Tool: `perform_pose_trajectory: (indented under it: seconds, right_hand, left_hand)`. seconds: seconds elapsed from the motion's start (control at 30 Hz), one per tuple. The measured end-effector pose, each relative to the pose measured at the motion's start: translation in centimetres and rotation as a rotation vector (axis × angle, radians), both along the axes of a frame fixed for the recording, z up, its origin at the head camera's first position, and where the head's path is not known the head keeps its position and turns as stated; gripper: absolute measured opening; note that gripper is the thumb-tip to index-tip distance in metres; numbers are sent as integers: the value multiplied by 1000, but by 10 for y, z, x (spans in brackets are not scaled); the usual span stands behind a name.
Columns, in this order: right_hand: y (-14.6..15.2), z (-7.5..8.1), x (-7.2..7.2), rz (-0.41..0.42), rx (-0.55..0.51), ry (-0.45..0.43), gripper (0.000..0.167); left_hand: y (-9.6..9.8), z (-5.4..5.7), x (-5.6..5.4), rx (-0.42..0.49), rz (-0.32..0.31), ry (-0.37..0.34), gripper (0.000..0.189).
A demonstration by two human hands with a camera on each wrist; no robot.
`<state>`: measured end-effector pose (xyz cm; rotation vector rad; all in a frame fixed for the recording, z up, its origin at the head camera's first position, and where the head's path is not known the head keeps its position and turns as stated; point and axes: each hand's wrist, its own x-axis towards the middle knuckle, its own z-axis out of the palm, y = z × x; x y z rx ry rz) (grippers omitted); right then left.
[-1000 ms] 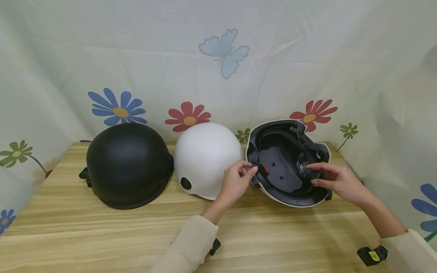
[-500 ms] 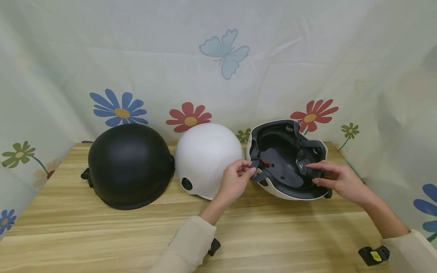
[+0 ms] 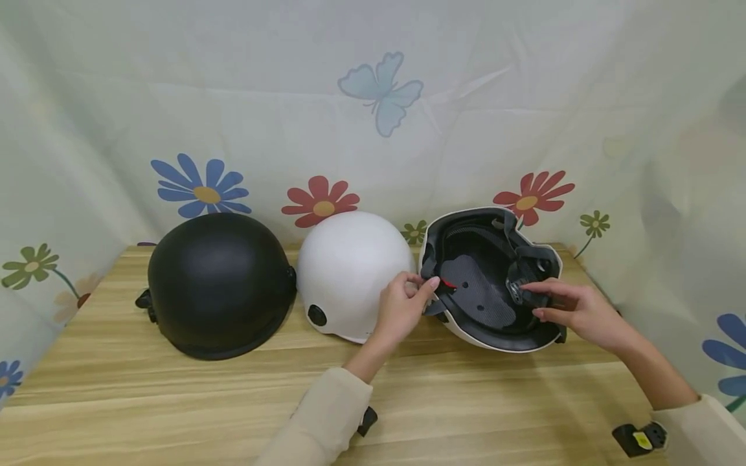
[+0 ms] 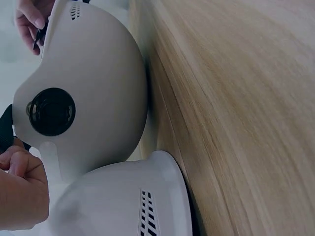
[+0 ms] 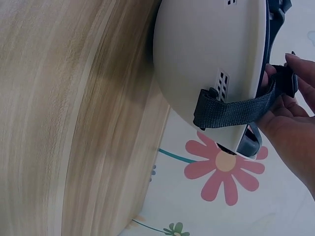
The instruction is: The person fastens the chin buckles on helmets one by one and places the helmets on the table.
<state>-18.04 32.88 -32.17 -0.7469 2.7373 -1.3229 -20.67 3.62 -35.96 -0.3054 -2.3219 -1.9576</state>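
On the right of the table, an upturned white helmet [image 3: 478, 301] shows its black padded inside toward the head camera. My left hand [image 3: 399, 310] pinches a dark chin strap [image 3: 434, 308] at the helmet's left rim. Part of a red piece [image 3: 447, 283] shows beside those fingertips. Over the right side of the opening, my right hand [image 3: 583, 315] pinches a black fitting on the other strap. In the right wrist view that webbing strap [image 5: 229, 113] loops across the outer shell, and the fingers and thumb hold its black end piece [image 5: 288, 81].
A second white helmet [image 3: 352, 265], dome up, stands close left of the upturned one. Farther left sits a black helmet [image 3: 218, 285], also dome up. Behind the wooden table [image 3: 233, 408] hangs a flower-printed cloth [image 3: 262, 116].
The helmet rocks: its near rim lifted half a second ago and has come back down. My left fingertips shift slightly at the strap; the right hand stays nearly in place.
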Motion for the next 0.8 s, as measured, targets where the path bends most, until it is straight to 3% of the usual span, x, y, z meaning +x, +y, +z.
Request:
perform_pose_trajectory:
  seconds: [0.17,0.43,0.8]
  right_hand:
    - [0,1,0,3,1,-9,36]
    - [-2,1,0,-6,16,-13,36]
    - [-8,2,0,-37,54,-5,36]
  left_hand:
    - [0,-1,-2,-39,33,5,34]
    - [-3,1,-3,-82,7,76,26]
    - [-2,2,-5,-65,-22,100,16]
